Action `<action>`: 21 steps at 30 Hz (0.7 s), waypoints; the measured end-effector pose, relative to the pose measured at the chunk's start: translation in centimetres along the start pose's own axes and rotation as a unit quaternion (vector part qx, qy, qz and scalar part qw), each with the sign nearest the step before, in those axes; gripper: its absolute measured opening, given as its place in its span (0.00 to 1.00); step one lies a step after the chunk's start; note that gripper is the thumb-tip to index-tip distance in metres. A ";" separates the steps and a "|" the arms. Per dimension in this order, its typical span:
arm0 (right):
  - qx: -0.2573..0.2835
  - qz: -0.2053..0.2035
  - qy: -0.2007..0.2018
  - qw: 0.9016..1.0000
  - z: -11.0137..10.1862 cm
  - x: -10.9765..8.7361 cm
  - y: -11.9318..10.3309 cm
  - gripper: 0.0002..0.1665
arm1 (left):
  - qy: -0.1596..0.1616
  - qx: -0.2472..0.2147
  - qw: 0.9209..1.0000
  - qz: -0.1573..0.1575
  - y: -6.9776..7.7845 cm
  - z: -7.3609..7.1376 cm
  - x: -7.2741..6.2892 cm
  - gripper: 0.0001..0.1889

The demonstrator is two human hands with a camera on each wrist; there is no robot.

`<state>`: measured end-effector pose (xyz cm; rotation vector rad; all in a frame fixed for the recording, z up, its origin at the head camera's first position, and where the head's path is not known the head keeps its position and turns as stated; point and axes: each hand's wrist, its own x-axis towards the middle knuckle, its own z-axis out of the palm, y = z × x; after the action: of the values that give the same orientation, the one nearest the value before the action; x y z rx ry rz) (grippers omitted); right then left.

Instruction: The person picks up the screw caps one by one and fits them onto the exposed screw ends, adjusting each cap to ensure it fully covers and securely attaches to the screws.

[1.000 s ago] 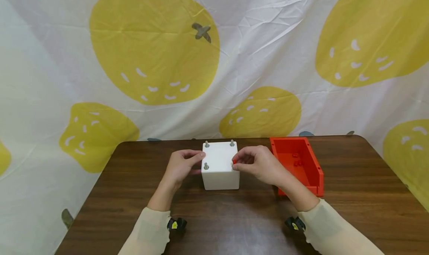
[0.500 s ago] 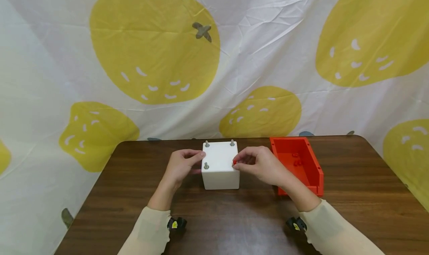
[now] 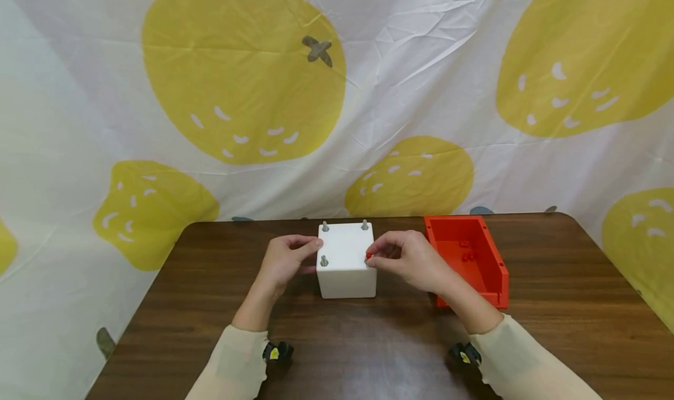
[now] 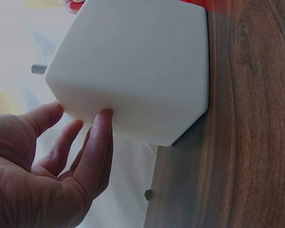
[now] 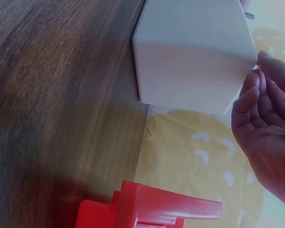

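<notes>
Fingers of the right hand [image 3: 413,261], in the head view, are pinched round a small red piece [image 3: 369,255] at the near right corner of a white box-shaped block [image 3: 344,245], set on the dark brown wood-grain desk [image 3: 358,341]; its left side is touched by the relaxed, parted fingers of the left hand [image 3: 283,261]. Three grey threaded metal studs [image 3: 323,261] are seen upright on its top, and other small red pieces [image 3: 467,257] are held in an open red plastic bin [image 3: 497,265]. From the left wrist, the left fingertips are seen spread against the block. From the right wrist, the right fingers are seen bunched at its edge.
</notes>
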<state>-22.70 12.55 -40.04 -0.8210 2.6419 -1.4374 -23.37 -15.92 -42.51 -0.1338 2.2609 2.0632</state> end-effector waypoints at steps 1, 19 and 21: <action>0.001 0.000 0.002 1.000 0.0 0.0 0.0 0.06 | 0.000 0.000 1.000 0.000 0.0 0.0 0.0 0.16; 0.000 0.010 0.017 1.000 0.4 -0.2 0.1 0.08 | 0.002 0.004 1.000 -0.005 0.2 0.1 -0.2 0.16; -0.001 0.007 0.016 1.000 0.4 -0.2 0.1 0.08 | 0.003 0.004 1.000 -0.006 0.2 0.1 -0.2 0.16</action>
<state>-22.47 12.43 -40.40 -0.7843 2.6673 -1.4572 -23.15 -15.77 -42.25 -0.1515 2.2656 2.0504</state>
